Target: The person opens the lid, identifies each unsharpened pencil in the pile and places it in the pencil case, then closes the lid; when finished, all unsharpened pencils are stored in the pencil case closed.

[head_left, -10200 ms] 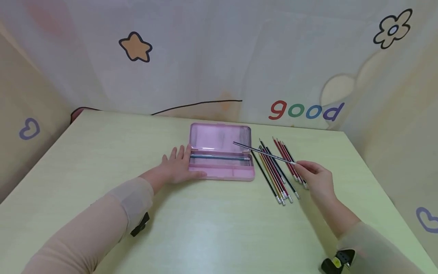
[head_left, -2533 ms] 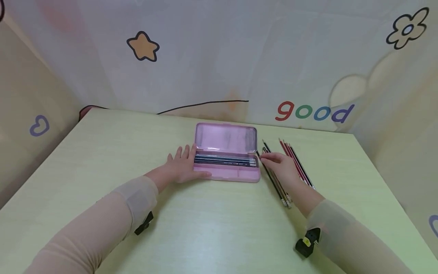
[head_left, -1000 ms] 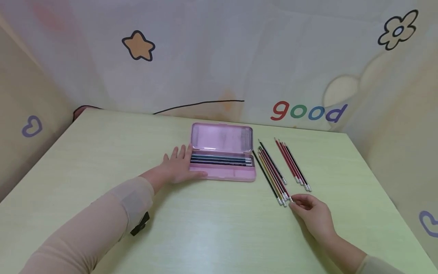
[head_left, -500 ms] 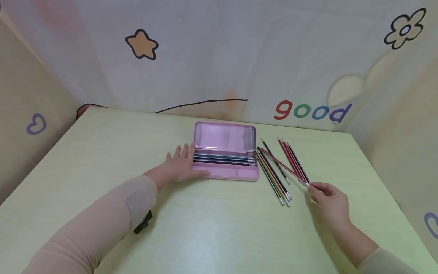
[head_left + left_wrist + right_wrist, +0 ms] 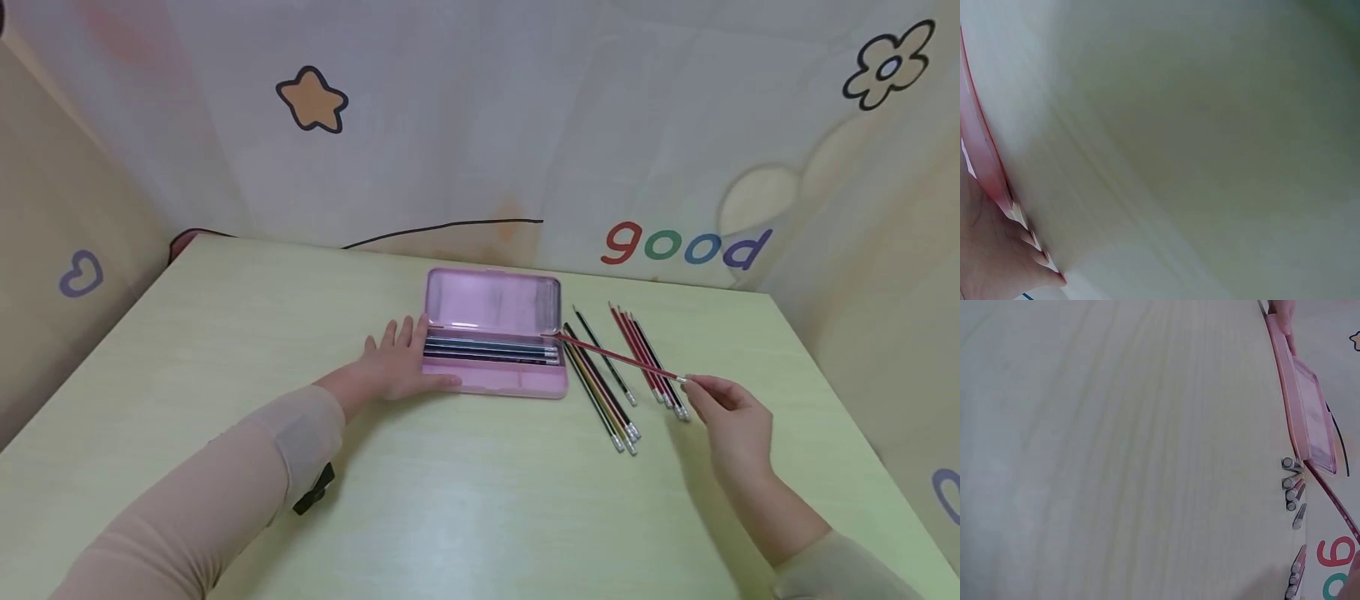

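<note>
A pink pencil case (image 5: pixel 487 387) lies with its lid raised at the back middle of the table; several dark pencils (image 5: pixel 491 350) rest in its rear compartment. My left hand (image 5: pixel 393 367) spreads its fingers against the case's left end, thumb on the front edge. My right hand (image 5: pixel 738 425) pinches a red pencil (image 5: pixel 622 358) by its eraser end, its far tip at the case's right side. In the right wrist view that red pencil (image 5: pixel 1335 500) slants past the case (image 5: pixel 1291 394). The left wrist view shows only part of the left hand (image 5: pixel 997 256) beside the case (image 5: pixel 982 137).
Right of the case lies a loose group of pencils (image 5: pixel 603 392), with a dark green pencil (image 5: pixel 603 354) a little apart. Farther right is a second group of red and black pencils (image 5: pixel 648 358). A printed cloth (image 5: pixel 450 125) hangs behind the table.
Over ten seconds, several dark pencils have joined the one in the case. Within the last second my right hand has lifted the red pencil from the nearer group and swung it toward the case.
</note>
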Demonstrator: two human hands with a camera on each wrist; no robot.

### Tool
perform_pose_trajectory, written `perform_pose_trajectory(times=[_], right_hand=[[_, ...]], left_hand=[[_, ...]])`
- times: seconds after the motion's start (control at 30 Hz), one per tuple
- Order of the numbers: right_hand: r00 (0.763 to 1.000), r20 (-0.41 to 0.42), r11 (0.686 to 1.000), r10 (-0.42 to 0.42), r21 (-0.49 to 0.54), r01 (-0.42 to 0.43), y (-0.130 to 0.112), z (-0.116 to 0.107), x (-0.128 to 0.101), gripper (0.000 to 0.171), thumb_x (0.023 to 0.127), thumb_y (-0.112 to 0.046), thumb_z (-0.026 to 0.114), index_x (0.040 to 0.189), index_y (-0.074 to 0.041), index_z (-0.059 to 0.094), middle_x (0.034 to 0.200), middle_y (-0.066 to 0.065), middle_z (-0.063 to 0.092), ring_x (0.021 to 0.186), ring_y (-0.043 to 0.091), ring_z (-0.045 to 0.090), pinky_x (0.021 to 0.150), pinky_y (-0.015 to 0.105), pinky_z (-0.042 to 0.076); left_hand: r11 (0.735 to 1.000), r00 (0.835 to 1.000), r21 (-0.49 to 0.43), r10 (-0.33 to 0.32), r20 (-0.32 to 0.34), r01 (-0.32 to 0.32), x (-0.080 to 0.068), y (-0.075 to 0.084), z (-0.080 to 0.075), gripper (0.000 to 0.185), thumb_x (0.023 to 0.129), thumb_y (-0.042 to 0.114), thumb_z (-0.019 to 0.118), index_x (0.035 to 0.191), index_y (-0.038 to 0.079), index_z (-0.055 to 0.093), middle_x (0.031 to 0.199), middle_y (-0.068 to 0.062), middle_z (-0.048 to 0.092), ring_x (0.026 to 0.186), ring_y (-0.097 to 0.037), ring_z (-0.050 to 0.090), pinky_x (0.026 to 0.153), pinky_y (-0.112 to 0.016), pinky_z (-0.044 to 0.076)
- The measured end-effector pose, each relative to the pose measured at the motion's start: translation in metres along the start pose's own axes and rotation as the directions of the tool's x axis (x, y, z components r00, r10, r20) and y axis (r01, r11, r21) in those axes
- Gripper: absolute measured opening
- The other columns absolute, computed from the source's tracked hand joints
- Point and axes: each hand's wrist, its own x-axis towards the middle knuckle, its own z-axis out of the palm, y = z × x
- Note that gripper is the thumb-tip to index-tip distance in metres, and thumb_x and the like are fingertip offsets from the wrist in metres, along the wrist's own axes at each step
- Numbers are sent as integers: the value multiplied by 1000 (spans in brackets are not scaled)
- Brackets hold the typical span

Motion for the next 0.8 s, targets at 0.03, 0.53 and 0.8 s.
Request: perform_pose_trajectory(times=[0.03,0.53,0.8], right_hand=[[1000,-10,1000,1,5,-1,0,2,0,11,83,-17,72,93,-14,69,84,-12,64,79,2,59,71,11,48],[997,-73,937,-6,349,31,-13,11,3,10,77,0,74,85,-6,71,80,0,68,74,7,65,73,17,50],[996,80,955,43,289,-64,-10,35,7,13,77,-5,74,90,-7,70,86,-2,67,79,7,65,77,19,50]], left_hand=[[1000,1000,4,-1,1,1,1,-1,1,116,74,82,40,148,10,-13,154,-18,-5,139,-39,-9,106,-62,0],[1000,1000,12,3,-9,-3,4,-3,3,117,73,82,40,148,9,-11,154,-19,-3,139,-40,-7,106,-62,2],[1000,1000,12,-8,-4,8,1,0,1,116,73,83,39,148,10,-12,154,-18,-4,139,-39,-9,106,-61,0]])
